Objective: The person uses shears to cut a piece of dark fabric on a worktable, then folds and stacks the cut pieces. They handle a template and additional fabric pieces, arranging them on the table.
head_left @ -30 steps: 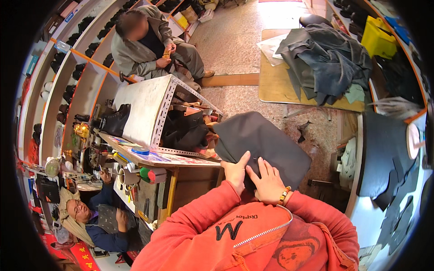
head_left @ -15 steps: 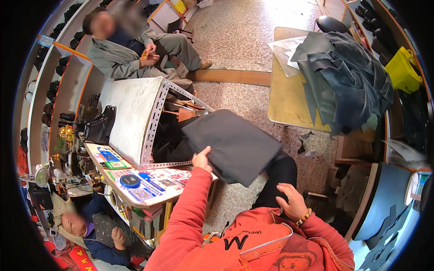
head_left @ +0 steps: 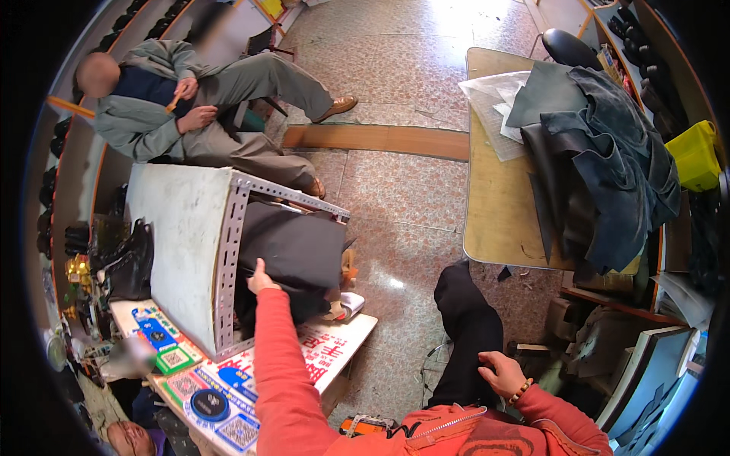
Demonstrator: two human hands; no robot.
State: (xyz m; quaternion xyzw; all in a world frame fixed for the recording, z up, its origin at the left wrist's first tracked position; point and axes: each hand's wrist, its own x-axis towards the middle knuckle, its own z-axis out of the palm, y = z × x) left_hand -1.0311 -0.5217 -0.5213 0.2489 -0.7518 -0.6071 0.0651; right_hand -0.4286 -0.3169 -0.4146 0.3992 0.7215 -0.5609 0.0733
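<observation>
A folded black sheet of leather or cloth [head_left: 296,247] lies partly inside the open side of a white box with a perforated metal frame [head_left: 182,254]. My left hand [head_left: 263,280] grips the sheet's near edge, thumb on top; the other fingers are mostly hidden. Dark material fills the box below the sheet. My right hand [head_left: 503,374] hangs by my black-trousered leg [head_left: 468,327], holding nothing, its fingers loosely bent and apart. A bead bracelet circles that wrist.
The box stands on a counter [head_left: 357,327] with printed cards and a round blue disc [head_left: 210,404]. At right, a yellow table [head_left: 487,197] bears heaped dark hides [head_left: 608,167]. A seated person [head_left: 152,99] is far left; another is partly visible lower left. Shelves of footwear line the left side.
My left hand has carried the black sheet leftward into the box's opening. My right hand has dropped a little lower beside my leg. The view has shifted, and the seated person's leg now stretches out.
</observation>
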